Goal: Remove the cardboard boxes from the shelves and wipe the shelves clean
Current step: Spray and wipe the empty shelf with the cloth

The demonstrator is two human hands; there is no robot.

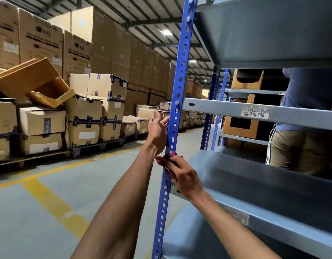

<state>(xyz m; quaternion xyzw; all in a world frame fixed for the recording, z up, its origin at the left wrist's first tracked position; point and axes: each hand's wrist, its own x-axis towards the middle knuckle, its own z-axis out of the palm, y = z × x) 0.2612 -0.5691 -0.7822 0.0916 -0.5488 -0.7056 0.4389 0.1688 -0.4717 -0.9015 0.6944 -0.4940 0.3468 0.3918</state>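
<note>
A blue perforated upright post (pixel 177 101) of the metal rack stands in the middle of the view. My left hand (pixel 158 130) rests against the post's left edge with fingers apart and holds nothing. Just below, my right hand (pixel 183 176) presses a dark red cloth (pixel 167 158) around the post. Grey shelves (pixel 273 176) run off to the right, bare where I can see them; the one above carries the label G0-R16-E06 (pixel 254 112). Brown cardboard boxes (pixel 240 126) sit in the rack behind.
A person in a blue shirt and khaki trousers (pixel 307 128) stands behind the shelves at right. Stacked cartons on pallets (pixel 82 120) and open empty boxes (pixel 36 81) line the left of the aisle. The grey floor (pixel 49 212) has yellow lines.
</note>
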